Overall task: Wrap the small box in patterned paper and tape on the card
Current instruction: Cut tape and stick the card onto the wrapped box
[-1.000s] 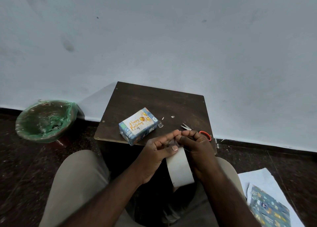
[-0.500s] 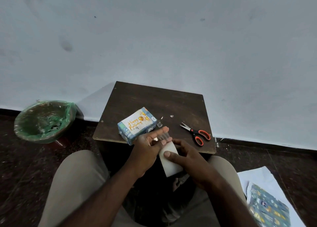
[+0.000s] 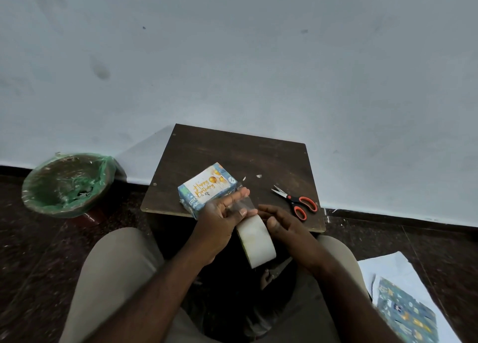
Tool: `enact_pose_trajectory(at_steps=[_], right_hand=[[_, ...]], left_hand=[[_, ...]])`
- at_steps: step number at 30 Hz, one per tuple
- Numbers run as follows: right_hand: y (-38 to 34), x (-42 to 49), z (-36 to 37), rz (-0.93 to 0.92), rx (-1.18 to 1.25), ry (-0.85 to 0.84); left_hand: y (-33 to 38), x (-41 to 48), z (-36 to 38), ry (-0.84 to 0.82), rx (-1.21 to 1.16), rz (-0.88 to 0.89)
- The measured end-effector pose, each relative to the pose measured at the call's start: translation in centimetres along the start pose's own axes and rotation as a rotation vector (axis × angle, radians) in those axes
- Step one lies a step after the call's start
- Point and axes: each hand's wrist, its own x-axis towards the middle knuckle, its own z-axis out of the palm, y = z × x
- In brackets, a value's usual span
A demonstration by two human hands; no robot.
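Now left hand (image 3: pixel 219 219) fingers pinch a glossy clear strip (image 3: pixel 244 203); right hand (image 3: pixel 285 226) fingers grip the broad roll (image 3: pixel 256 240) (white tape).

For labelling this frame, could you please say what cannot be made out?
Head view:
Wrapped blue box with birthday card: near corner hidden behind left hand.
White tape roll: far side hidden by right hand holding it.
Clear tape strip pinched by left fingers: free end too faint.
Blue patterned paper sheet: cut off by bottom edge.
Green-lined bin: contents too dim.
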Motion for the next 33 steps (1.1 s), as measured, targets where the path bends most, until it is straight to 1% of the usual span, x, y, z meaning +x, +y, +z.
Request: enact_pose_trajectory(at_steps=[1,4,5,7,9,12,14,18,22,28,32,33], right_hand=[[0.0,0.4,-0.5,-0.010,-0.102,0.079],[0.3,1.8,-2.4,-0.092,-0.515,0.428],[0.6,2.4,-3.2,-0.104,-0.636,0.515],[1.4,3.5,-4.9,-0.069,-0.851,0.589],[1.8,4.3,-6.2,0.007,-1.029,0.562],[2.1,4.8,-6.9,0.138,-1.153,0.476],[2.3,5.0,-6.9,0.173,-1.178,0.425],[1.9,5.6,-7.4,0.192,-1.196,0.376],[1.5,5.8,-8.4,0.157,-1.219,0.430],[1.0,6.1,-8.5,0.211,-1.258,0.327],[-0.3,6.0,-8.3,0.296,-1.310,0.201],[-0.8,5.8,-8.1,0.312,-1.259,0.170]], left_hand=[[-0.1,0.0,-0.1,0.009,0.043,0.007],[-0.6,0.3,-0.4,0.028,0.166,0.044],[-0.6,0.3,-0.5,0.032,0.185,0.039],[-0.7,0.3,-0.8,0.033,0.201,0.025],[-0.6,0.4,-0.9,0.027,0.206,0.018],[-0.7,0.3,-1.0,0.012,0.234,0.027],[-0.8,0.3,-1.0,-0.001,0.245,0.027],[-0.9,0.3,-1.0,-0.027,0.247,0.024],[-0.9,0.3,-1.1,-0.021,0.231,0.006],[-0.8,0.2,-0.9,-0.043,0.199,-0.011],[-0.8,0.2,-0.9,-0.052,0.193,-0.018],[-0.8,0.1,-1.0,-0.043,0.191,-0.020]])
